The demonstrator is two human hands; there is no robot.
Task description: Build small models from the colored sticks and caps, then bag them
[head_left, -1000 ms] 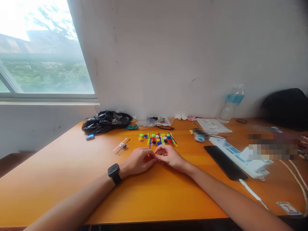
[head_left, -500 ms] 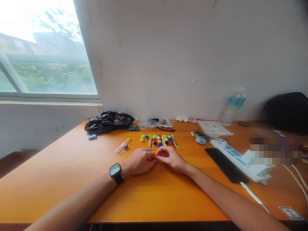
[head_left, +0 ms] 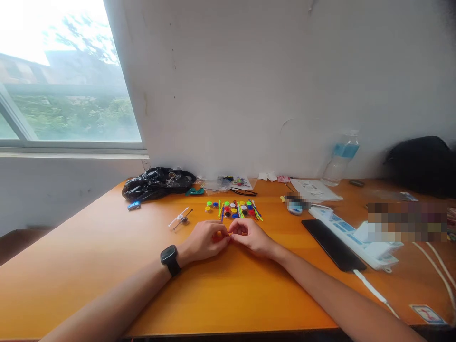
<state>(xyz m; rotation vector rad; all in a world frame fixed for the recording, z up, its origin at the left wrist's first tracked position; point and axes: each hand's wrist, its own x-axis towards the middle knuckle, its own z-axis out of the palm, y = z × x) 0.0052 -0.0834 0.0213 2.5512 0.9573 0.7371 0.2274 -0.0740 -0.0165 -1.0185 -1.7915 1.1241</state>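
Observation:
My left hand (head_left: pixel 205 241) and my right hand (head_left: pixel 253 236) meet over the middle of the wooden table (head_left: pixel 213 294), fingertips pinched together. Whatever lies between them is too small to make out; a hint of red or orange shows at the fingertips. Just beyond the hands are small round coloured plastic pieces (head_left: pixel 227 214) and thin coloured sticks (head_left: pixel 255 211), laid out in a group. Left of that group lie a white stick with a round piece (head_left: pixel 179 217) and a dark stick with a round piece (head_left: pixel 184 220).
A black plastic bag (head_left: pixel 156 184) and a small blue packet (head_left: pixel 134 205) lie at the back left. To the right are a black phone (head_left: pixel 333 244), a white power strip (head_left: pixel 352 235), a clear bottle (head_left: pixel 337 164) and a black bag (head_left: pixel 420 166). White cables run along the right side.
The view has shifted slightly, so everything sits a little further left. Both hands stay pinched together, with only slight finger movement.

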